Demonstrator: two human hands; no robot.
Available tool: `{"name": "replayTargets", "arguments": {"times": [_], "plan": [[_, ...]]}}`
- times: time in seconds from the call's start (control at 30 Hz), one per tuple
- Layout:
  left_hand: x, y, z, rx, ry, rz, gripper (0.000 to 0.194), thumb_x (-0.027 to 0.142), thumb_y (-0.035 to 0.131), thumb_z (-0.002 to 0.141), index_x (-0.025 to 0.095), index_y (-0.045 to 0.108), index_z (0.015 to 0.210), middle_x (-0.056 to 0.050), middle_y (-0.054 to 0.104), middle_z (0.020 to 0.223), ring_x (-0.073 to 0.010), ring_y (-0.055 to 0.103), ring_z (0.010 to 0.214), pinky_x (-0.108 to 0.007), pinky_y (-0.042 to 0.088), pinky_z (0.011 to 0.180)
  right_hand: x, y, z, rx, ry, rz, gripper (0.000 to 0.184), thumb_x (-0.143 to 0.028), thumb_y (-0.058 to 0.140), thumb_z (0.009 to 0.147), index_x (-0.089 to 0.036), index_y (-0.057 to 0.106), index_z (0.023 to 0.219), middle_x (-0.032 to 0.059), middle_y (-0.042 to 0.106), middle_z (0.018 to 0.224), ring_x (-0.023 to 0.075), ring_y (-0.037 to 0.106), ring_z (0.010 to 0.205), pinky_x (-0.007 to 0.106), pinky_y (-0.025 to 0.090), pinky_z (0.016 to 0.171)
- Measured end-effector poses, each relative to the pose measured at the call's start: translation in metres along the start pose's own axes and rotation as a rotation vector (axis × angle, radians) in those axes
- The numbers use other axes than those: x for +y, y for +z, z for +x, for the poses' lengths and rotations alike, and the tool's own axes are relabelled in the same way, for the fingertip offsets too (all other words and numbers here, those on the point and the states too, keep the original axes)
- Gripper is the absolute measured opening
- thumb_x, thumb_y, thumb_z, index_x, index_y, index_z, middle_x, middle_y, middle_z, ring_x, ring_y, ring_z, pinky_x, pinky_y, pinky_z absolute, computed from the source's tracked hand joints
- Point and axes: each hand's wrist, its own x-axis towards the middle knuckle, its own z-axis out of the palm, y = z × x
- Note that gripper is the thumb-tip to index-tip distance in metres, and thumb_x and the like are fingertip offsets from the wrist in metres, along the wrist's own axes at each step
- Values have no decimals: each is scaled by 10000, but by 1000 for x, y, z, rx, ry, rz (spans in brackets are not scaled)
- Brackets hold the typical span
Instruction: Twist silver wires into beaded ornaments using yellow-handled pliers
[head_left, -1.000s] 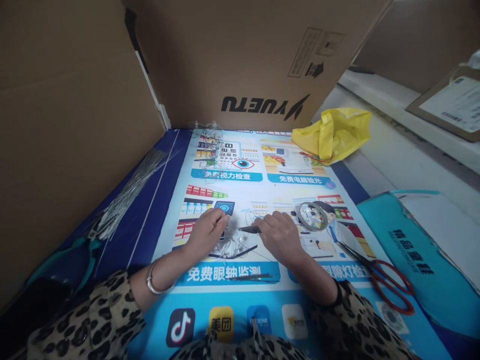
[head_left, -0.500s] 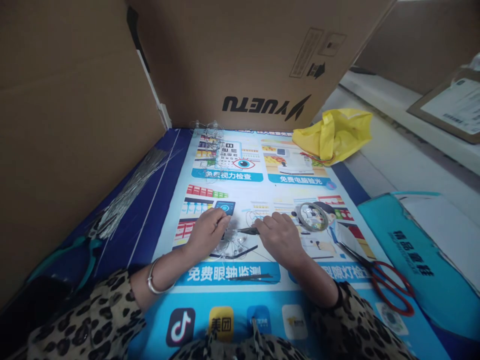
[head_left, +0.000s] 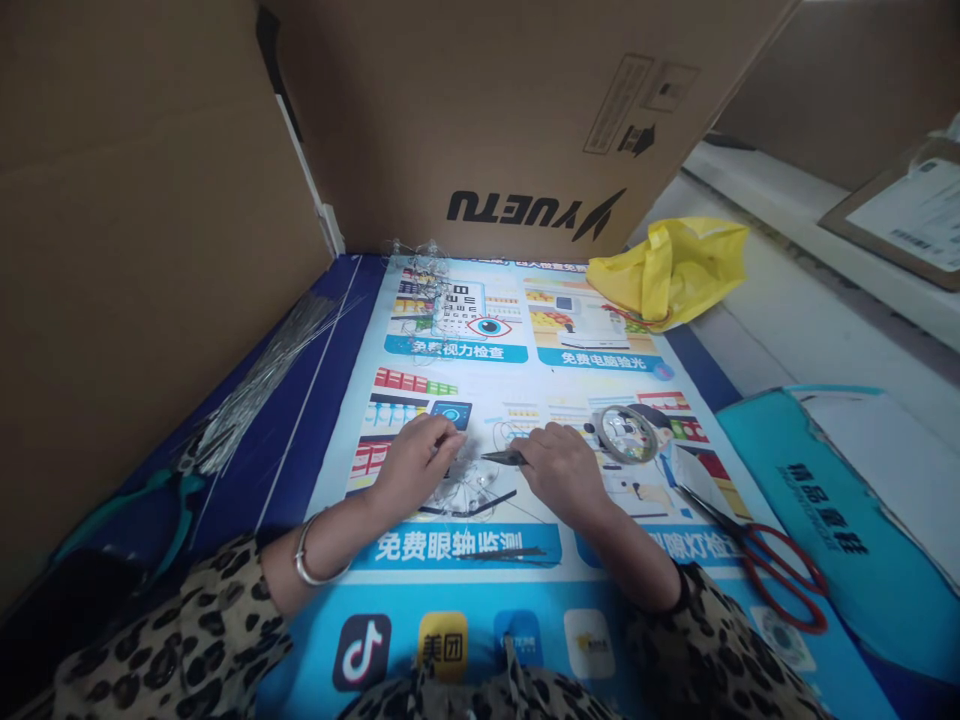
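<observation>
My right hand [head_left: 568,476] is closed around a pair of small dark pliers [head_left: 502,457], whose pointed jaws reach left toward my other hand. My left hand [head_left: 418,457] is closed in a pinch, thumb against the fingers. What lies in that pinch is too small to make out. Just below and between the hands is a loose tangle of thin wire with clear beads [head_left: 480,484], partly behind the left wrist. Several short dark wire pieces [head_left: 510,555] rest on the printed poster [head_left: 480,590] nearer to me.
Red-handled scissors [head_left: 784,575] and a tape roll [head_left: 627,434] lie right. A bundle of straight wires [head_left: 262,385] and teal-handled cutters [head_left: 184,500] lie left. More beaded wire [head_left: 424,265] sits by the cardboard box [head_left: 480,120]. Beyond are a yellow bag [head_left: 667,275] and blue packaging [head_left: 832,510].
My right hand and the pliers have shifted slightly right, away from the left hand. The left hand stays pinched in nearly the same place.
</observation>
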Motion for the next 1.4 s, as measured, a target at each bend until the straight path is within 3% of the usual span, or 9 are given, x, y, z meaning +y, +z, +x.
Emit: {"name": "replayTargets", "arguments": {"times": [0.13,0.4,0.57,0.77,1.0,1.17,1.4], "plan": [[-2,1,0,2,71,-60,106,236,470,882,207,565,844,-18,598,806,-169,525,796,-298,405,727,0,1,1,-43,45,63,120,-153,584,767,-194,675,835,25,617,712,166,481,719,290,299,683],[-4,1,0,-63,209,-171,160,179,423,904,194,582,920,-43,615,877,-153,549,858,-280,437,766,0,0,4,-171,141,119,125,-173,577,784,-211,675,851,15,629,724,161,518,719,268,313,655],[1,-3,0,-120,205,-173,167,228,415,908,195,579,910,-49,604,879,-167,551,855,-303,441,769,-1,-3,7,-196,163,120,120,-205,549,817,-209,668,837,16,629,722,151,525,707,261,312,636],[1,-2,-1,-71,229,-204,121,269,509,866,208,609,898,-53,599,905,-173,551,898,-322,450,794,-4,-4,8,-208,185,116,93,-220,565,811,-204,655,797,16,627,717,149,535,701,254,307,609],[3,-3,3,-104,94,-316,122,254,530,835,188,604,764,-35,573,804,-155,548,791,-300,445,731,-7,-5,7,-216,193,116,90,-209,568,803,-204,657,800,17,625,730,153,529,719,256,308,629],[4,-8,5,-98,-18,-363,145,294,537,825,190,598,745,-25,548,759,-154,522,743,-295,426,693,-5,-2,2,-113,154,91,126,-161,571,772,-203,661,850,26,619,735,171,502,749,281,307,683],[5,-8,5,-73,-4,-336,150,286,521,823,201,578,713,-21,534,736,-153,504,727,-297,418,677,-8,-4,-3,111,128,-10,157,-148,563,763,-188,656,883,45,608,743,204,463,772,325,298,705]]}}
